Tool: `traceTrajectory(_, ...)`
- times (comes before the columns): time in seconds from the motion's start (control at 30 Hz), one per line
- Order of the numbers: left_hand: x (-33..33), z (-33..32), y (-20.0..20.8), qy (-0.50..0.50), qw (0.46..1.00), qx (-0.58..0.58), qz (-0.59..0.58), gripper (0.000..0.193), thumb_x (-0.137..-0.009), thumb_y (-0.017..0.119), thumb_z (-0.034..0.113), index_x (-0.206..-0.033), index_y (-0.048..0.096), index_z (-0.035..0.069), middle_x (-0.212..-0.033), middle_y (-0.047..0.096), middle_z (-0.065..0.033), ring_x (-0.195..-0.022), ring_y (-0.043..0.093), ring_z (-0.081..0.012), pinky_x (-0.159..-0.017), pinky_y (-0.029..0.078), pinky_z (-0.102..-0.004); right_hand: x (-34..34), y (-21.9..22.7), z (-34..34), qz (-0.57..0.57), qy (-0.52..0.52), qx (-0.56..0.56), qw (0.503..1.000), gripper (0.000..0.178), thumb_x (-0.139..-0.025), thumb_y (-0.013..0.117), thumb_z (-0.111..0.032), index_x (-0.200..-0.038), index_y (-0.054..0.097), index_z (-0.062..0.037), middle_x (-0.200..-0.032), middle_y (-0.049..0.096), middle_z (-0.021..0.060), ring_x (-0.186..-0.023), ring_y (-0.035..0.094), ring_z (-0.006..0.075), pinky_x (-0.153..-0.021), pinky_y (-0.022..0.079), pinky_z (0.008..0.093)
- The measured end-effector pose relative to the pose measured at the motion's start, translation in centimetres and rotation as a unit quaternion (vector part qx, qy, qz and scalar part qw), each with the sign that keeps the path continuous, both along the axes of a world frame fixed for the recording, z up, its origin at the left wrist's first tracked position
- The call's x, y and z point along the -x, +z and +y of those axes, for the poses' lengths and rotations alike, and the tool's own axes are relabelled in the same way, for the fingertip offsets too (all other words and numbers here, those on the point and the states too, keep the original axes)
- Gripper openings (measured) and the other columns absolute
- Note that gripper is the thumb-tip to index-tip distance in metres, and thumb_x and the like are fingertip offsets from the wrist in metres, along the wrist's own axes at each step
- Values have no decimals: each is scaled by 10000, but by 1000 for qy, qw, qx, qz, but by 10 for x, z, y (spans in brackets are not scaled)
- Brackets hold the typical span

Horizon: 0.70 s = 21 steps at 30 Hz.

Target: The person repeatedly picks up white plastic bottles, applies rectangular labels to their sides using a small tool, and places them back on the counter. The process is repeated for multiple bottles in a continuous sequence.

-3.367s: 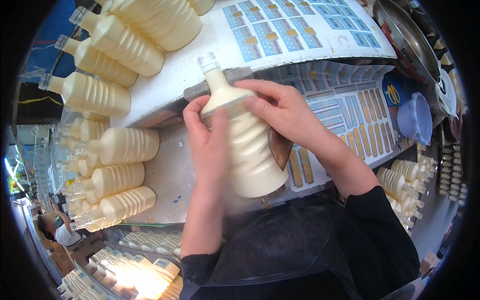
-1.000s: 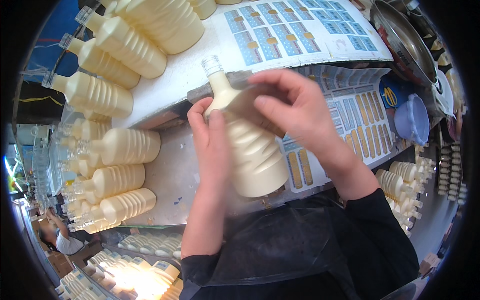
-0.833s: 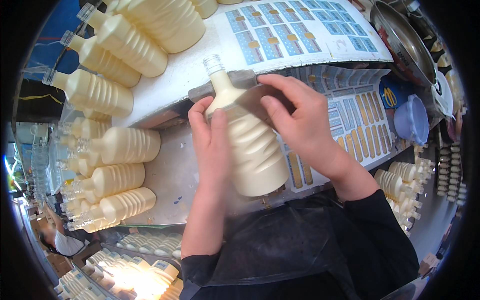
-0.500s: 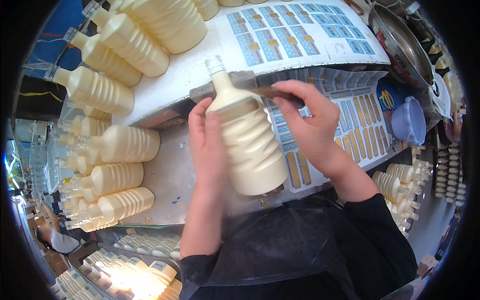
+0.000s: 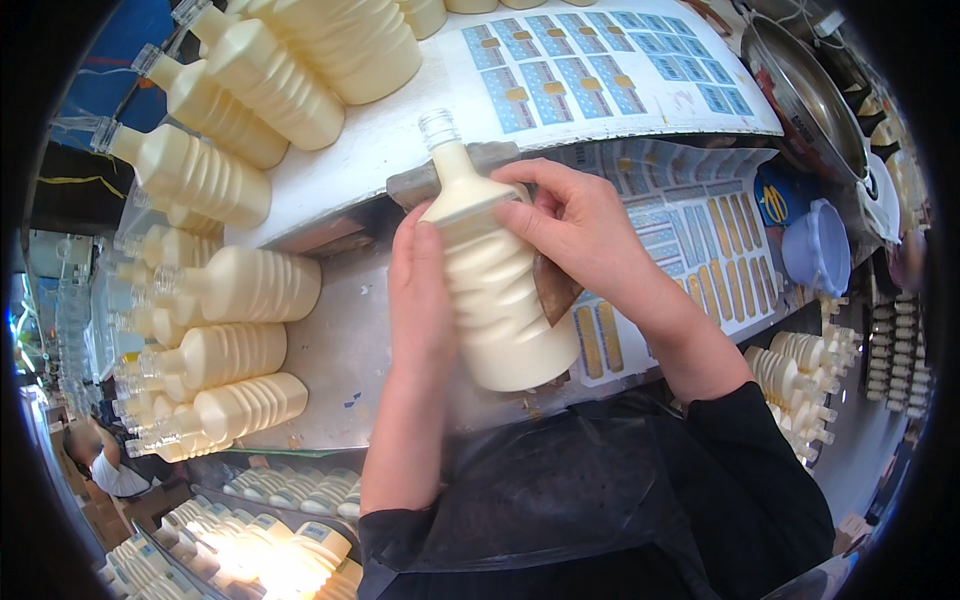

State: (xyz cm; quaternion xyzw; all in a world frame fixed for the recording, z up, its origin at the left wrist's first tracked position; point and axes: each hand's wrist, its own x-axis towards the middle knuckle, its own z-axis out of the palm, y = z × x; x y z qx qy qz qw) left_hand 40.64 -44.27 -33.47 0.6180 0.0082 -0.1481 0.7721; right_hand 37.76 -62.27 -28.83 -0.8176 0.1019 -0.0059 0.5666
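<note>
A cream-coloured, ribbed bottle point(image 5: 500, 310) with a clear threaded neck lies tilted in front of me, its neck pointing away. My left hand point(image 5: 418, 280) is closed along its left side, thumb at the shoulder. At the bottle's upper right shoulder, my right hand point(image 5: 575, 215) presses its thumb and fingertips near the end of a greyish-gold label strip point(image 5: 470, 213). That hand also keeps a flat brown scraper-like piece point(image 5: 555, 290), which sticks out below the palm against the bottle's right side. Behind the bottle's neck is a grey block point(image 5: 415, 185).
Similar cream bottles point(image 5: 260, 285) crowd the left side. Sheets of gold and blue labels point(image 5: 725, 240) lie to the right, and blue label sheets point(image 5: 550, 75) cover the white raised shelf point(image 5: 400, 130). A lilac bucket point(image 5: 818, 250), yellow-handled scissors point(image 5: 773, 203) and a large pan point(image 5: 805, 95) stand right.
My right hand has moved left onto the bottle's shoulder. The brown piece, pointing left toward the label before, now hangs downward from that hand. My left hand stays on the bottle.
</note>
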Motion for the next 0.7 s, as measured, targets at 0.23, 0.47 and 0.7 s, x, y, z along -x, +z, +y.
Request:
traceTrajectory(0.23,-2,8,8,-2,999,-1,-36,512,-1114,464,383,-1412,540,-26,-1289,637,-132,-1151,613,-166,-1012,489,-319,-5,0,3,-24,11,4,1000,422,-923,710,-326,-1220,723,-26,-887,721,134,-814,687,225,-751,541,336)
traceTrajectory(0.47,-5,6,2,-10,999,40,-12,408,-1084,564,285,-1355,585,-19,-1218,681,-97,-1071,648,-130,-933,526,-288,-8,6,16,-31,-17,133,991,517,-865,726,-414,-1190,736,-12,-993,750,233,-926,739,370,-843,571,424)
traceTrajectory(0.7,-6,6,-5,7,998,65,-15,380,-1081,572,267,-1326,615,-20,-1163,709,-87,-1019,666,-119,-897,540,-279,-6,6,19,-33,-24,138,990,539,-858,727,-418,-1201,730,-2,-1030,744,246,-924,741,368,-845,572,418)
